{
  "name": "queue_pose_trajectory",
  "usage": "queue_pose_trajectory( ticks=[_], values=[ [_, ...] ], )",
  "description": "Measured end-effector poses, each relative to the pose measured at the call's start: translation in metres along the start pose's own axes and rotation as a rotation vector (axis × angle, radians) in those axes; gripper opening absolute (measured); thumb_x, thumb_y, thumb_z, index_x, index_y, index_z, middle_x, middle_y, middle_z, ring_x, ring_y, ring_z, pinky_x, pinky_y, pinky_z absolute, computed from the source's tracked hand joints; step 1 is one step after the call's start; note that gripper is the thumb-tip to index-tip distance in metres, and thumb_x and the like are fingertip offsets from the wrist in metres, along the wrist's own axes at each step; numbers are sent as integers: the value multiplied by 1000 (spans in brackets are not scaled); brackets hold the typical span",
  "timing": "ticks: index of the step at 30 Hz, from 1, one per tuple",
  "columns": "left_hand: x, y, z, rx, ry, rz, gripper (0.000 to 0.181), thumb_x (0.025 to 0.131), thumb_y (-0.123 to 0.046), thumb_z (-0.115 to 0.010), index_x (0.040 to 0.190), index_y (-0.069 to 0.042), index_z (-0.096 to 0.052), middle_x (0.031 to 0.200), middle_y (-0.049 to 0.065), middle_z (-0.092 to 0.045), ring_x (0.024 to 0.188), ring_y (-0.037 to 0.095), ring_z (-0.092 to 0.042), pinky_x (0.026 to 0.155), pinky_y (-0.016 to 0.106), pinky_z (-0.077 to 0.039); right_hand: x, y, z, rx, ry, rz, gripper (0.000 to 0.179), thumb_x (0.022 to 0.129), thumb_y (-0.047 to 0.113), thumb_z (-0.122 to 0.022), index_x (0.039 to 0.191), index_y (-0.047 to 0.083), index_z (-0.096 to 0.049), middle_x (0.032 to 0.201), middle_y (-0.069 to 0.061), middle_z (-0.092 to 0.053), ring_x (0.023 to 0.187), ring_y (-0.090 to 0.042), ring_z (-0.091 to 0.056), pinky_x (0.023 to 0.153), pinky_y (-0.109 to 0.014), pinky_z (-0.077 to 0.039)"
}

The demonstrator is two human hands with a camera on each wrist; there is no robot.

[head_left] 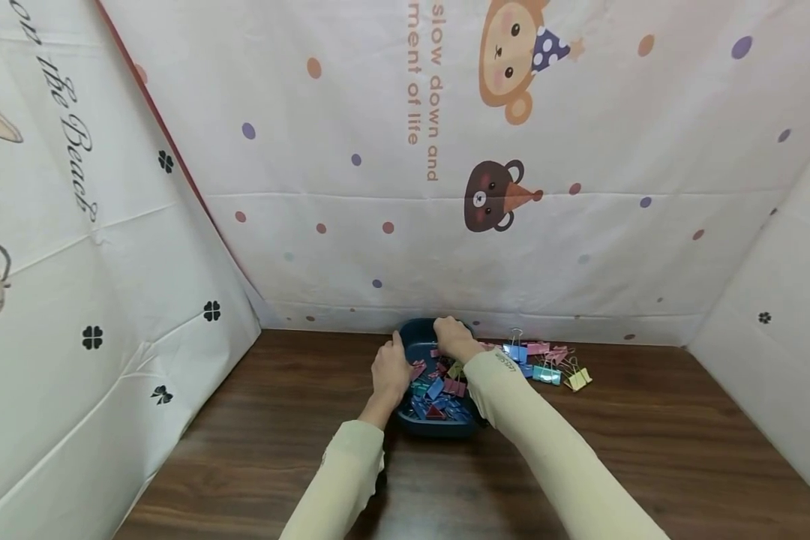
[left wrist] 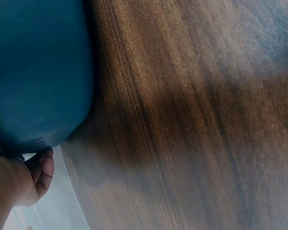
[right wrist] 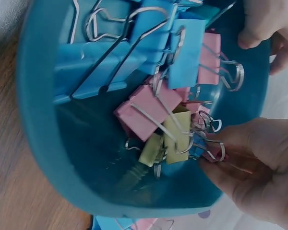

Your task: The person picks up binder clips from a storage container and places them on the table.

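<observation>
A dark teal plastic basin (head_left: 439,429) with binder clips in it stands on the wooden table by the back wall. Its left rim is gripped by my left hand (head_left: 390,369), thumb on the inside and fingers curled round the outside. My right hand (right wrist: 259,167) reaches in at the far end and pinches a pink binder clip (right wrist: 213,152), with a bit of blue beside it. Below the fingers lie a yellow clip (right wrist: 177,136) and a larger pink clip (right wrist: 146,112). Large blue clips (right wrist: 98,67) crowd the near end of the basin.
To the right of the basin, several loose clips lie on the table (head_left: 648,420), among them a teal clip (head_left: 547,375) and a yellow clip (head_left: 578,379). A printed white sheet (head_left: 351,247) hangs behind, with more sheeting at both sides.
</observation>
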State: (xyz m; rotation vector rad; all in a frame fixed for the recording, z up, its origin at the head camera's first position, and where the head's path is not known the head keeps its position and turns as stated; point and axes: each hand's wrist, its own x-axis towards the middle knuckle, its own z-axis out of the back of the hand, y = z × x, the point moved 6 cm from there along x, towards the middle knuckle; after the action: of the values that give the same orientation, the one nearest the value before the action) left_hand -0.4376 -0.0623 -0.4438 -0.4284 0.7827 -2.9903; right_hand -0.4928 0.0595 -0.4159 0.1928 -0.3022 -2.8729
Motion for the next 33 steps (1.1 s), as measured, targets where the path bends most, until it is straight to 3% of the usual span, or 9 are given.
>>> queue_pose_trajectory(
  ticks=[4, 7, 11, 17, 21, 26, 29, 33],
  values=[
    [-2, -4, -1, -12, 0, -9, 68, 90, -9, -78, 148, 5, -47, 124, 24, -67, 112, 35, -68, 93, 46, -59, -6, 1, 9, 47, -11, 1, 19, 95, 1, -67, 114, -2, -68, 99, -17, -68, 75, -23, -65, 61, -33, -48],
    [-1, -6, -3, -13, 3, -11, 69, 90, -10, -78, 149, 5, -46, 127, 25, -66, 114, 35, -67, 95, 46, -58, -10, 0, 18, 54, -44, 15, 4, 94, -2, -67, 98, 0, -67, 80, -12, -62, 62, -18, -57, 55, -30, -41],
    [0, -7, -4, -12, 10, -11, 70, 90, -10, -78, 150, 5, -45, 130, 24, -65, 116, 35, -67, 96, 46, -58, -18, 0, 32, 68, -88, 51, 22, 93, -3, -67, 74, 4, -58, 62, -4, -48, 53, -13, -45, 53, -28, -38],
    [0, -4, -3, -13, -17, -19, 70, 88, -9, -79, 148, 6, -47, 129, 25, -66, 113, 34, -69, 94, 46, -58, -45, -5, 65, 104, -178, 150, 16, 89, -6, -68, 75, -2, -74, 69, -10, -69, 53, -9, -48, 53, -24, -43],
    [0, -1, -3, -13, -14, -27, 70, 89, -8, -78, 149, 6, -45, 130, 25, -66, 113, 35, -69, 93, 46, -59, -69, -24, 84, 136, -207, 196, 19, 85, -4, -69, 67, -3, -74, 56, -7, -66, 45, -8, -42, 48, -22, -37],
    [0, 1, -1, 1, -14, -36, 70, 89, -7, -77, 149, 7, -45, 129, 26, -66, 111, 35, -69, 91, 46, -60, -98, -62, 91, 188, -199, 179, 36, 83, -1, -72, 52, 8, -56, 48, 6, -46, 45, -6, -33, 51, -23, -35],
    [0, 1, 0, 4, -11, -39, 70, 89, -7, -77, 149, 8, -44, 129, 26, -66, 111, 35, -69, 90, 46, -60, -112, -86, 87, 200, -185, 154, 37, 82, -1, -75, 55, 11, -53, 51, 5, -47, 48, -7, -33, 56, -25, -39],
    [0, -1, -1, 0, -3, -40, 70, 90, -6, -76, 150, 8, -43, 130, 26, -65, 112, 36, -68, 92, 46, -59, -128, -107, 76, 205, -187, 156, 18, 79, -1, -78, 64, 4, -69, 61, -2, -67, 52, -6, -52, 61, -29, -52]
  ],
)
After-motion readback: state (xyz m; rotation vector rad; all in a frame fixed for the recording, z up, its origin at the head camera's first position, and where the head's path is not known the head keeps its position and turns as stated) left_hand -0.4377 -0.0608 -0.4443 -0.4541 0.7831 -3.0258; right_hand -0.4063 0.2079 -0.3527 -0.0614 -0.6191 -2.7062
